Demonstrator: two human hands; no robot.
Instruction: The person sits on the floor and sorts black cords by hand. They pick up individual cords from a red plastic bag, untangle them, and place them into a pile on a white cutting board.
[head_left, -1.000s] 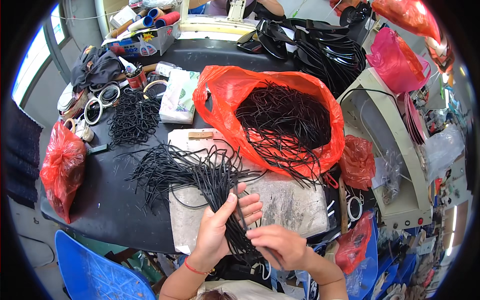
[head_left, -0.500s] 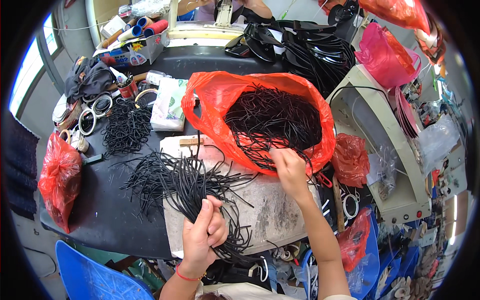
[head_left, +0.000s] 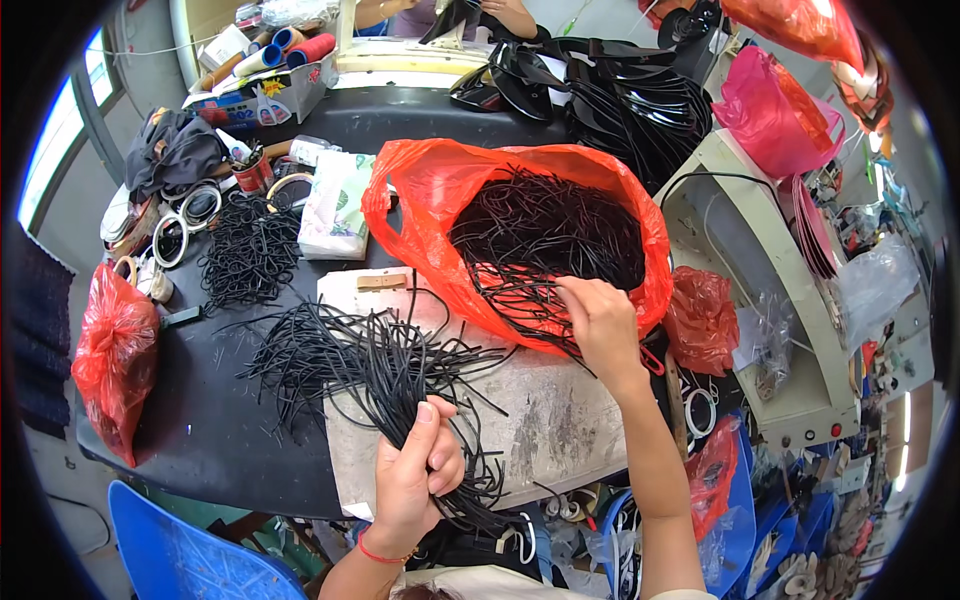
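Note:
My left hand (head_left: 418,475) is closed around a thick bundle of thin black cords (head_left: 385,360). Their far ends fan out over a worn pale board (head_left: 560,430) and the dark tabletop, while the near ends hang below my fist. A red plastic bag (head_left: 410,235) lies wide open beyond the board, filled with a tangle of more black cords (head_left: 545,225). At the bag's near rim, my right hand (head_left: 605,330) has its fingers pinched together on some cords that spill over the edge. The fingertips are partly hidden among these strands.
Coiled black cords (head_left: 245,245), a tissue pack (head_left: 335,210) and white rings (head_left: 171,240) lie at the left. A knotted red bag (head_left: 115,355) stands by the table's left edge. Glossy black curved pieces (head_left: 640,100) are piled at the back. Across the table, another person's hands hold something black.
My right hand has shifted slightly right and turned at the bag's rim. My left hand has moved a little to the right, still gripping the bundle.

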